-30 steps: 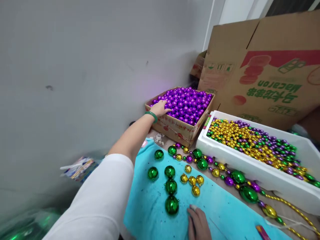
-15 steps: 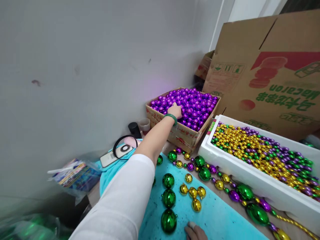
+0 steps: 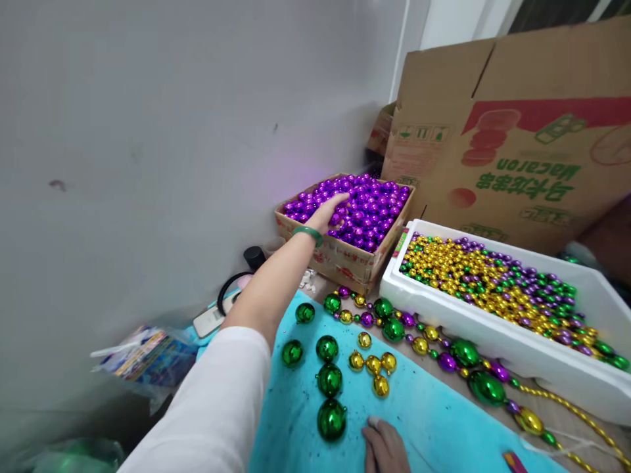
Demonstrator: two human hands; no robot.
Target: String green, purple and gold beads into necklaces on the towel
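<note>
My left hand (image 3: 326, 214), with a green bangle (image 3: 309, 234) on the wrist, reaches into a cardboard box (image 3: 345, 261) heaped with shiny purple balls (image 3: 369, 210). Its thumb and fingers curve around some of these balls; how many is hidden. My right hand (image 3: 387, 448) rests on the blue cloth (image 3: 424, 407) at the bottom edge, partly cut off, fingers laid out and a white wrap on one fingertip. Nothing shows in it. Ahead of it lie several gold balls (image 3: 373, 364) in a cluster. Several green balls (image 3: 329, 380) of different sizes lie to its left.
A strand of green, gold and purple beads (image 3: 465, 352) runs along a white foam box (image 3: 458, 315) filled with small bead strings. Behind stands a large carton (image 3: 444, 157). A phone-like device (image 3: 209, 322), a black cylinder (image 3: 254, 257) and a plastic packet (image 3: 152, 358) lie at left.
My left hand has turned and opened out from a fist, its wrist drawn back slightly left. The view has shifted right, showing more of my right hand on the cloth.
</note>
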